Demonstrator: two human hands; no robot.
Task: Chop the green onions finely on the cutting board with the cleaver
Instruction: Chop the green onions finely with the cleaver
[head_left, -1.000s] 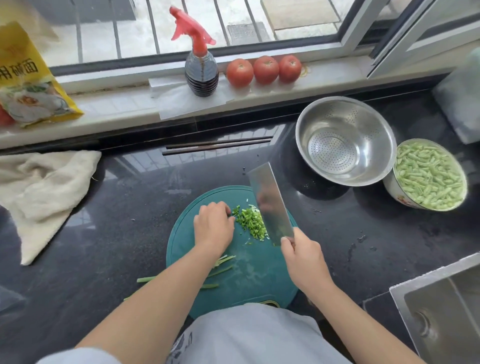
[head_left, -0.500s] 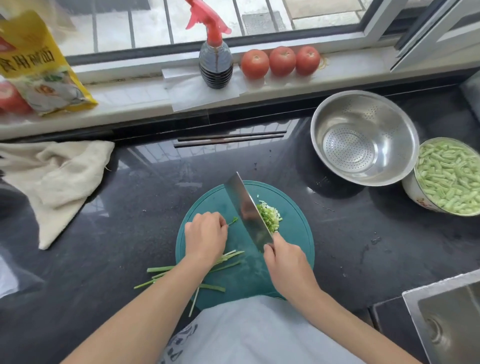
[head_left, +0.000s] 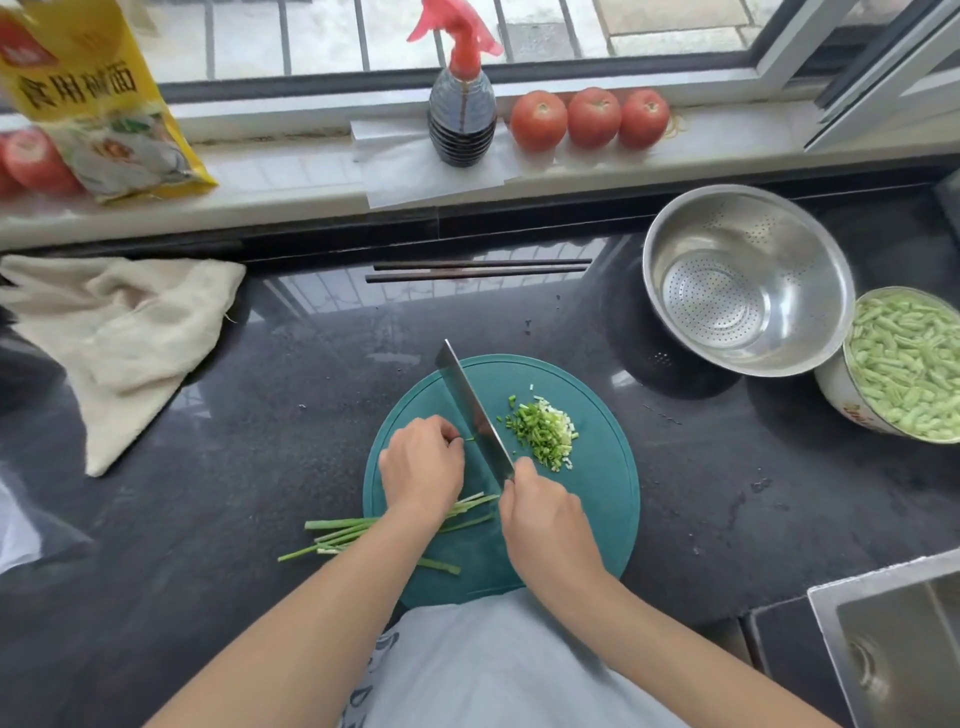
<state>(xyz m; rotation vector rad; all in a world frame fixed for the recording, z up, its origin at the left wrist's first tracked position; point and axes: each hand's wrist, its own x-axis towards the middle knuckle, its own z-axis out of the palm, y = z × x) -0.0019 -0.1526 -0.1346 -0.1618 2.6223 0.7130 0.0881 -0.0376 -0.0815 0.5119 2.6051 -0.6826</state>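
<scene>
- steel cleaver (head_left: 475, 415) now down at frame centre, vs raised 1 s ago, so another cut lands
- right hand (head_left: 543, 512) clenched on handle; left hand (head_left: 422, 464) curled on long green onion stalks (head_left: 353, 530)
- chopped green-white pile (head_left: 543, 434) right of blade on round teal cutting board (head_left: 597, 519); stalks left, job unfinished

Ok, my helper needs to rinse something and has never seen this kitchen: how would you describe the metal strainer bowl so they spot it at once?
Start at the round teal cutting board on the dark counter and look up to its right. The steel colander sits there, empty, its bottom dotted with small holes. The bowl of cut green beans beside it is full and has no holes.
</scene>
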